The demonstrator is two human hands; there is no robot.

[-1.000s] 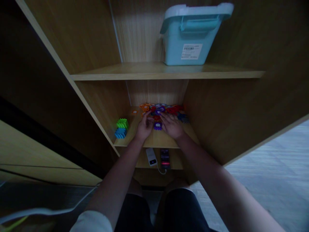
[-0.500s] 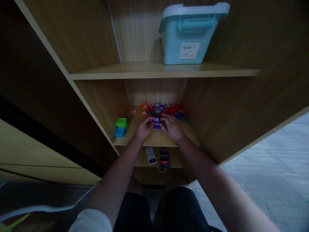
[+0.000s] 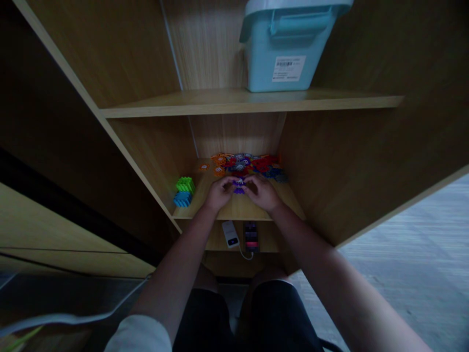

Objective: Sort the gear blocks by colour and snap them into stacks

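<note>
Both hands meet over the middle shelf around purple plastic interlocking pieces (image 3: 239, 190). My left hand (image 3: 220, 192) pinches their left side between thumb and fingers. From the right, my right hand (image 3: 263, 191) grips the same purple pieces, its fingers curled inward. How the pieces join is partly hidden by the fingertips. Just behind the hands lies a pile of loose flat pieces (image 3: 240, 165) in orange, red, grey, blue and purple. To the left stand a green block (image 3: 185, 184) and a blue block (image 3: 182, 198) with toothed edges, one behind the other.
A lidded light-blue storage bin (image 3: 286, 54) stands on the upper shelf (image 3: 205, 103). Below the hands, a white power bank (image 3: 230, 233) and a phone (image 3: 251, 236) lie on a lower ledge, joined by a cable. Cabinet walls close in on both sides.
My right hand's fingers have curled in closer around the purple pieces, which now look more edge-on. The view has shifted slightly.
</note>
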